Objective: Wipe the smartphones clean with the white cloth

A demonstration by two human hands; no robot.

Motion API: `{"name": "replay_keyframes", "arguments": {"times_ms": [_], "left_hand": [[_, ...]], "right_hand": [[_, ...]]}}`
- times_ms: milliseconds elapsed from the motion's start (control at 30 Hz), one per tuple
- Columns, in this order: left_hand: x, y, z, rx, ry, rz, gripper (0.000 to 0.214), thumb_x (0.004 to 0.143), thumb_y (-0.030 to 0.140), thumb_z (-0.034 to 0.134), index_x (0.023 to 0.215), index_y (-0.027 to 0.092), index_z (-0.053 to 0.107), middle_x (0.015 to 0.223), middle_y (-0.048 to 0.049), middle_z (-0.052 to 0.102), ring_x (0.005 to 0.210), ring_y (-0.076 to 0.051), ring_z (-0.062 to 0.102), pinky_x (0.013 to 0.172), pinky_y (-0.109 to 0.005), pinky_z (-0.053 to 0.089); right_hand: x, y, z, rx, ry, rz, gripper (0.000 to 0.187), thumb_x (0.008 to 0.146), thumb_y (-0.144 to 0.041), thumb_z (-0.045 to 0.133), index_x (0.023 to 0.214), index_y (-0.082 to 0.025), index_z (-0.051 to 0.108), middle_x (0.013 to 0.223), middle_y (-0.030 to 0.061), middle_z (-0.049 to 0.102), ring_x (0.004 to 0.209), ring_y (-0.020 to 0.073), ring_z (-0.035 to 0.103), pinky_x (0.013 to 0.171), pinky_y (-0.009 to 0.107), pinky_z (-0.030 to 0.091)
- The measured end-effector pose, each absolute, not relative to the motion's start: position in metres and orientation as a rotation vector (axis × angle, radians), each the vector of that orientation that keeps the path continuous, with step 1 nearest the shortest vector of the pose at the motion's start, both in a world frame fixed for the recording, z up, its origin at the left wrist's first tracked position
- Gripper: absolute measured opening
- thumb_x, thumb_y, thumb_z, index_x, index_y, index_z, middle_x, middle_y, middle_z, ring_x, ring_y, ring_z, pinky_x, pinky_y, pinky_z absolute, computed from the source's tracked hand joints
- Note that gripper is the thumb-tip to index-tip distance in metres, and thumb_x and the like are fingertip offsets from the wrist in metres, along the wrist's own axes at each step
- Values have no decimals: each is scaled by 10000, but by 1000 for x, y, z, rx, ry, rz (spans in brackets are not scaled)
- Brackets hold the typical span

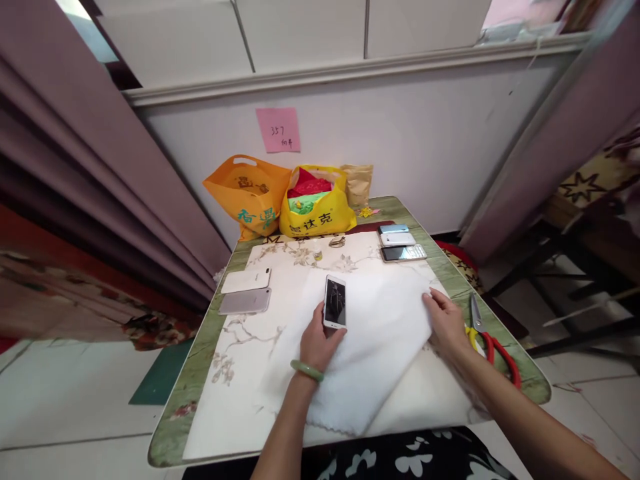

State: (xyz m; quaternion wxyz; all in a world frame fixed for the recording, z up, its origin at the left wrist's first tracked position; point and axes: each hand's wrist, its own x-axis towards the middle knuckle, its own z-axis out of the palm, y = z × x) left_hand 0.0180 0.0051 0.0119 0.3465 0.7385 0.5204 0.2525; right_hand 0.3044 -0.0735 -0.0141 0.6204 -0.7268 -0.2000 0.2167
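Note:
My left hand (320, 340) grips a white smartphone (335, 303) by its lower part; its dark screen shows pale streaks that look like cracks or reflections. Under the phone a white cloth (385, 320) lies spread on the table. At the cloth's right edge, my right hand (446, 320) pinches a corner between thumb and fingers. Left of the phone, two more phones lie side by side, one white (246, 280) and one greyish-pink (245, 301). Beyond the right hand are several phones (404, 253) in a row. Scissors (485, 337) with red and yellow handles lie beside my right forearm.
An orange bag (250, 193) and a yellow bag (320, 210) filled with red and green wrappings stand at the back. Beside them is a brown pouch (358, 185). A rubber-band-like bundle (337, 242) lies in front. The table's green edge (193, 387) shows left; a wall stands behind.

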Motion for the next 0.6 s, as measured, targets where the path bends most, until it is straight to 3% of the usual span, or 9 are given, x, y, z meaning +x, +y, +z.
{"name": "replay_keyframes", "arguments": {"times_ms": [167,333,433,533,600], "left_hand": [[18,5,11,1913,1378,623,752,759,372,661,1414,238,317,1202,-76,645,990,-246,650,853,-365,494],[19,5,9,1955,1357,605,852,714,334,710,1441,248,274,1288,-79,603,1073,-252,626,898,-359,489],[17,6,6,1949,1330,620,880,696,333,726,1446,263,271,1273,-64,615,1052,-247,638,883,-360,502],[16,6,4,1962,1293,653,862,706,337,706,1447,249,275,1256,-59,628,1040,-247,642,878,-371,511],[16,6,2,2000,1264,662,741,727,305,667,1401,220,372,1228,-73,645,1069,-257,629,906,-384,501]], "right_hand": [[297,-74,10,-1422,-281,1144,392,749,-411,659,1036,-145,630,872,94,721,728,222,678,655,347,548],[277,-57,28,-1405,-185,1024,351,684,-310,740,980,-205,583,857,19,708,723,173,662,629,267,540],[248,-44,39,-1362,-386,945,318,721,-368,708,967,-203,595,795,-3,687,666,154,633,571,236,514],[220,-34,49,-1286,-751,1121,387,769,-470,669,1028,-187,618,826,20,685,667,149,631,553,232,508],[213,-27,51,-1237,-904,1269,441,818,-532,594,1050,-160,639,888,62,685,697,153,644,609,263,537]]}}
